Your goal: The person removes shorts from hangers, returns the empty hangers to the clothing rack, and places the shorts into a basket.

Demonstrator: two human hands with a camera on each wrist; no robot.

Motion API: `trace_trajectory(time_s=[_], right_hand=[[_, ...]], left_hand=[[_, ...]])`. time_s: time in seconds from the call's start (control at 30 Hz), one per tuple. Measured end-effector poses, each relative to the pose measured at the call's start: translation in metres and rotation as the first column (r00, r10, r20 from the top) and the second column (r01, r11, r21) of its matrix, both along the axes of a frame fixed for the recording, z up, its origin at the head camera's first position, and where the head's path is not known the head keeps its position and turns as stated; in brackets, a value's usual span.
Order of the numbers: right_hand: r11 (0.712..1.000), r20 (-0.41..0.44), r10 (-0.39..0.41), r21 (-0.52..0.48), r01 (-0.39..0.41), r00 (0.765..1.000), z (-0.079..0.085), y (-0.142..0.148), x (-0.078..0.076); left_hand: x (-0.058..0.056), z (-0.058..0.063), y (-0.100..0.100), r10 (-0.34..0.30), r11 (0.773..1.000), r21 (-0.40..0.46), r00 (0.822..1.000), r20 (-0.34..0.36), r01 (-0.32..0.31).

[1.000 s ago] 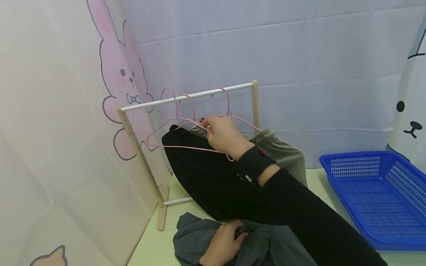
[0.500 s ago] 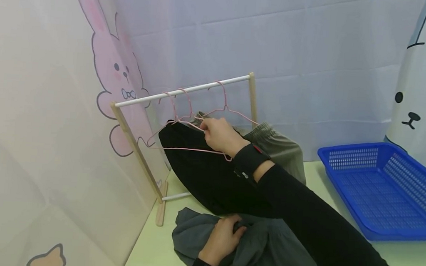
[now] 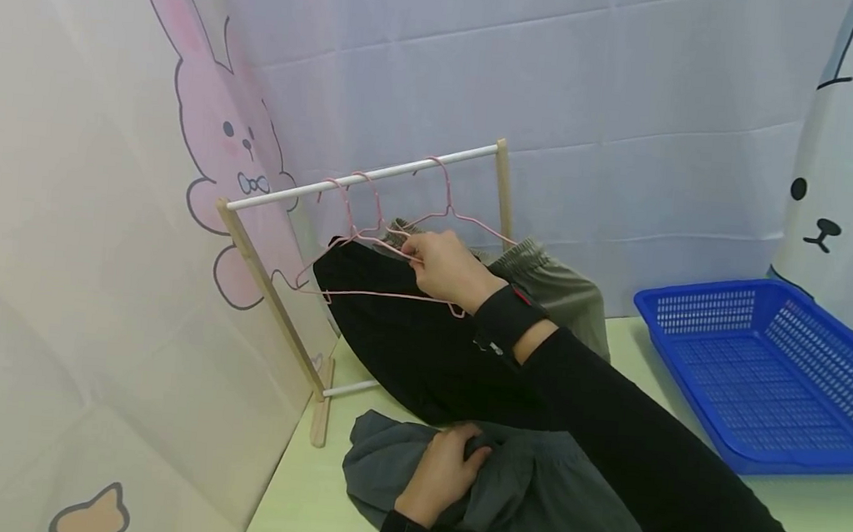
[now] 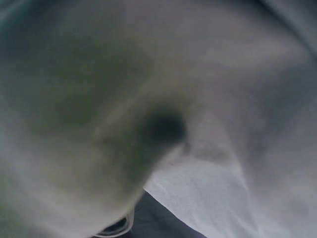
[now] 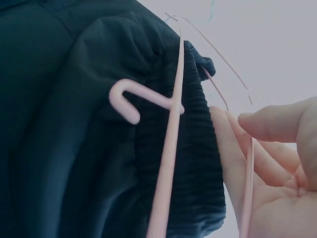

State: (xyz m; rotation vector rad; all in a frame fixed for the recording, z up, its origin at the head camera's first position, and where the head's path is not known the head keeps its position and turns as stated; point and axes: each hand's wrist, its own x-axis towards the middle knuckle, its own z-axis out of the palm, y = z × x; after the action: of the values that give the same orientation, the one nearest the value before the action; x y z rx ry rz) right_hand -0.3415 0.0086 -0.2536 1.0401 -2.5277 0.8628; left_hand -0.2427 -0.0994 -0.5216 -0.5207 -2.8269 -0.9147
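My right hand [image 3: 456,272] pinches the sloping arm of the front pink hanger [image 3: 386,295] between thumb and fingers. That hanger is bare, and its hook sits over the white rod [image 3: 282,194] of the small rack. Behind it hangs a black garment [image 3: 405,348] on a second pink hanger; its gathered elastic waistband [image 5: 198,163] shows in the right wrist view. Lower down, my left hand [image 3: 444,468] grips a bunched dark grey garment [image 3: 550,510] lying on the table. Blurred cloth [image 4: 208,74] fills most of the left wrist view, hiding the left fingers there.
Khaki elastic-waist clothing [image 3: 567,294] hangs from another pink hanger [image 3: 448,209] farther along the rod. A blue plastic basket [image 3: 696,379] stands to the right on the pale green table [image 3: 287,506]. Printed fabric walls [image 3: 35,269] enclose the left and back.
The front hanger's hook stood above the rod a second ago and has come down onto it. My left hand keeps its hold on the grey garment. The head view has shifted slightly.
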Motion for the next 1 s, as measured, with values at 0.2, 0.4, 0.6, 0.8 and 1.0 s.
trace_trajectory(time_s=[0.2, 0.4, 0.6, 0.8, 1.0], right_hand=[[1.000, -0.026, 0.016, -0.019, -0.017, 1.000, 0.002, 0.012, 0.004], [0.987, -0.110, 0.002, -0.162, -0.020, 0.994, 0.001, 0.049, 0.024], [0.954, -0.160, -0.083, -0.298, 0.032, 0.984, -0.016, 0.105, 0.057], [0.952, -0.067, -0.165, -0.271, 0.141, 0.984, -0.056, 0.159, 0.091], [0.983, 0.033, -0.163, -0.082, 0.165, 0.986, -0.124, 0.180, 0.118]], left_hand=[[-0.001, -0.001, 0.001, -0.007, 1.000, 0.009, 1.000, 0.012, 0.007], [-0.001, 0.000, 0.000, -0.018, 0.999, 0.033, 1.000, 0.017, 0.017], [0.001, 0.005, -0.001, -0.002, 1.000, 0.023, 1.000, 0.022, 0.001], [-0.001, 0.008, -0.002, -0.019, 0.999, 0.037, 1.000, 0.002, 0.019], [-0.001, 0.007, -0.003, 0.015, 1.000, 0.023, 0.999, 0.033, -0.015]])
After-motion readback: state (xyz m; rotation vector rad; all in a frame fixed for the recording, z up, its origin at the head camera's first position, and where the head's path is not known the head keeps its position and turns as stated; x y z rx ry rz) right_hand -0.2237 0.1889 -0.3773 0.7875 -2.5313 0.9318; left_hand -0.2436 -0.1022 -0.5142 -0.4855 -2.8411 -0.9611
